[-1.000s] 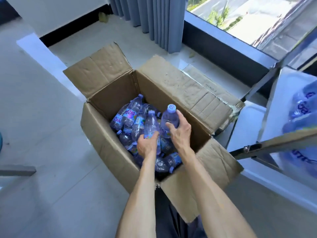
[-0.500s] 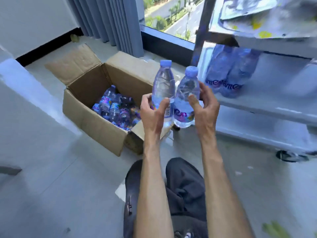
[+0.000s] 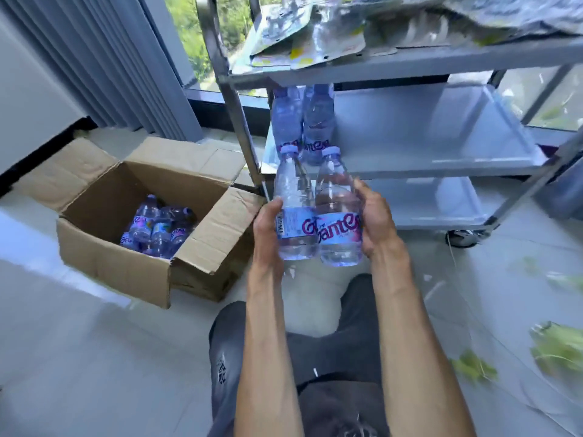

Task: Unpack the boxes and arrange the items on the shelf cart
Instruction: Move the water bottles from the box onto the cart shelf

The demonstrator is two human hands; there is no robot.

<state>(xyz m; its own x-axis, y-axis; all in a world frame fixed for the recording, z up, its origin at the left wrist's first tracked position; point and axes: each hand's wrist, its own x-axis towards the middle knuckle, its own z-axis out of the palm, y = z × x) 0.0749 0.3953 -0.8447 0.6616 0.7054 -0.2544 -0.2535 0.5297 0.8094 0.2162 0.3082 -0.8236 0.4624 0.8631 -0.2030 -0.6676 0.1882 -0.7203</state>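
I hold two clear water bottles upright, side by side and touching, in front of the steel shelf cart [image 3: 441, 167]. My left hand [image 3: 268, 228] grips the left bottle [image 3: 293, 203] and my right hand [image 3: 373, 220] grips the right bottle [image 3: 337, 209]. Both have pale blue caps and pink-lettered labels. Two more bottles [image 3: 303, 121] stand at the left end of the cart's middle shelf, just beyond the ones I hold. An open cardboard box [image 3: 126, 266] on the floor to my left holds several more bottles [image 3: 157, 228].
The cart's top shelf carries flat foil packets [image 3: 315, 42]. Its bottom shelf [image 3: 435, 203] and a caster wheel [image 3: 463, 238] sit near the floor. Grey curtains [image 3: 104, 58] hang at the left by the window. Green scraps and clear plastic [image 3: 555, 348] lie on the floor right.
I lifted both bottles out of the box and carried them right, toward the cart's middle shelf. My view swung from the box to the cart.
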